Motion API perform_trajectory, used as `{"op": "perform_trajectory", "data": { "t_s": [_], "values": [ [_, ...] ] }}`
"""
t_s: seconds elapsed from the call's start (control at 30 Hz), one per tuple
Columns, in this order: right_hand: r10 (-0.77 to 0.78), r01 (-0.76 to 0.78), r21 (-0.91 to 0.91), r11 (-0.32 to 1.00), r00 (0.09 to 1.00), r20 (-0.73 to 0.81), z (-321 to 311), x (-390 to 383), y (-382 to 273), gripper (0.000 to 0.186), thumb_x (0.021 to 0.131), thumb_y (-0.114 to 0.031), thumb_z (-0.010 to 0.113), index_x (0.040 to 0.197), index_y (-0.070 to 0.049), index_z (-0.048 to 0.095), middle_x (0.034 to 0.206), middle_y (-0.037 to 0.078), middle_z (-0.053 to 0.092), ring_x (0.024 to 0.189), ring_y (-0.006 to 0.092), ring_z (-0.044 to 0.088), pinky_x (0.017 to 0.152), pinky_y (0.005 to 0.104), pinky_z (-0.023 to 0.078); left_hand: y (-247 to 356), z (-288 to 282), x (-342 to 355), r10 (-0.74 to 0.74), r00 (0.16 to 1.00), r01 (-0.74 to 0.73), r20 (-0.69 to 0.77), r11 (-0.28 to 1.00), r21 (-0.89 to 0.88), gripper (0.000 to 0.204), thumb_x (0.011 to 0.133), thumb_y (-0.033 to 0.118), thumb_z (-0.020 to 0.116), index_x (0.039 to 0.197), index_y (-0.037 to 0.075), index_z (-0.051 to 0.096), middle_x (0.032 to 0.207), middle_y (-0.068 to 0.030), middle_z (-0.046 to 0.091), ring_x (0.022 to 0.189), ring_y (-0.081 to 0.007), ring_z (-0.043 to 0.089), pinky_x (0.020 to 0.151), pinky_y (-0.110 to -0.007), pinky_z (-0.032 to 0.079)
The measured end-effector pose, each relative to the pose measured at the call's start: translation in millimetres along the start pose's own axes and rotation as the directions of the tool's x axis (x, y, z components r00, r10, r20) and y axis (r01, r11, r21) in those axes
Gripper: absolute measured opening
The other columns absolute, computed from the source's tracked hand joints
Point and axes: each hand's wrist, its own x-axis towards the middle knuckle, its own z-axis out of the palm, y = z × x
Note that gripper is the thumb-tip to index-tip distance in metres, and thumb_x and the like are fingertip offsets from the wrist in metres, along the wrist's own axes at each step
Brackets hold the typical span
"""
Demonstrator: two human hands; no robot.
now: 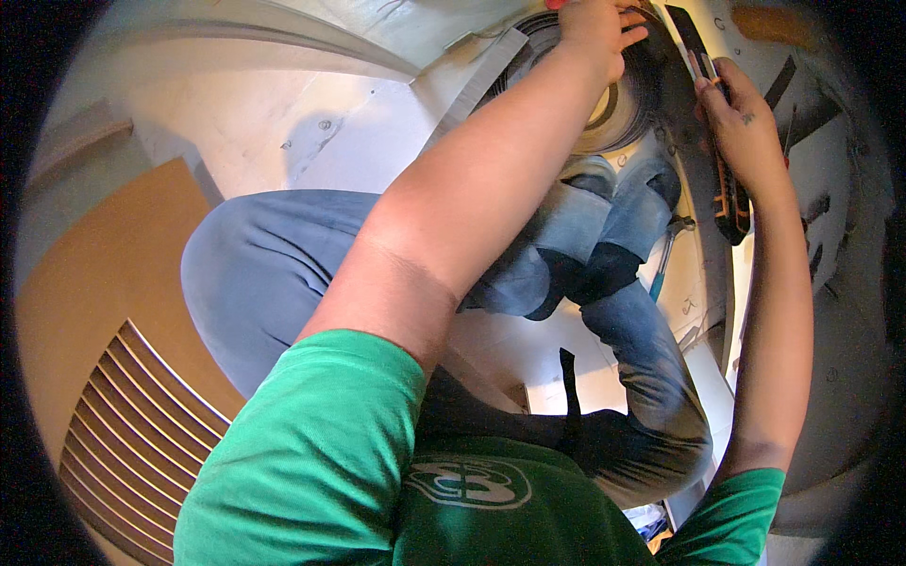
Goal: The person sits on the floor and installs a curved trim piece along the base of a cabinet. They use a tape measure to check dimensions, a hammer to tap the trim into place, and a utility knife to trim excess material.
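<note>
My right hand [741, 113], at the upper right, is closed around a utility knife [729, 212] with a black and orange handle. Its upper end lies against a long dark strip [703, 160]. Reaching up across the middle, my left hand [596, 38] lies over a coiled roll of banding [634, 108]. The fingers that show are spread apart. A small red thing [555, 4] touches the hand's far side at the top edge; its kind is cut off, and whether any finger holds it I cannot tell.
My bent legs in blue jeans [283, 241] fill the middle. A brown slatted panel [113, 245] stands at the left. A tool with a blue handle [661, 269] lies right of my feet. Several dark pieces [816, 212] lie at the far right.
</note>
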Motion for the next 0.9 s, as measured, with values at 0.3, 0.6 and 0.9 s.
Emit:
{"op": "perform_trajectory", "data": {
  "t_s": [0.3, 0.6, 0.9],
  "values": [
    [-0.023, 0.023, -0.114, 0.993, 1.000, 0.004, 9, 16, 3, 0.036, 0.099, -0.032, 0.058, 0.121, -0.004, 0.060, 0.101, 0.027, 0.069, 0.098, 0.0455, 0.067, 0.084, 0.0467, 0.052, -3, -7, 8, 0.000, 0.999, 0.001, 0.036, 1.000, -0.008, 0.034, 0.090, 0.013, 0.062, 0.122, 0.004, 0.064, 0.106, -0.0090, 0.068, 0.094, -0.0219, 0.064, 0.084, -0.037, 0.054],
    [-0.064, 0.055, -0.151, 0.987, 0.996, -0.059, 15, 22, 1, 0.036, 0.098, -0.031, 0.059, 0.124, -0.007, 0.062, 0.104, 0.027, 0.069, 0.101, 0.0467, 0.066, 0.086, 0.0491, 0.053, -3, -9, 7, -0.039, 0.995, 0.046, 0.092, 0.996, -0.076, 0.038, 0.091, 0.011, 0.058, 0.128, 0.004, 0.059, 0.109, -0.0105, 0.065, 0.100, -0.0263, 0.062, 0.092, -0.041, 0.053],
    [-0.007, -0.005, -0.189, 0.982, 0.998, -0.064, 20, 19, -6, 0.036, 0.096, -0.030, 0.058, 0.124, -0.008, 0.061, 0.104, 0.027, 0.070, 0.100, 0.0470, 0.067, 0.085, 0.0516, 0.053, -1, -9, 6, -0.049, 0.994, 0.057, 0.101, 0.995, -0.076, 0.041, 0.091, 0.010, 0.058, 0.131, 0.003, 0.057, 0.114, -0.0116, 0.064, 0.103, -0.0276, 0.061, 0.094, -0.041, 0.053]
  ]
}}
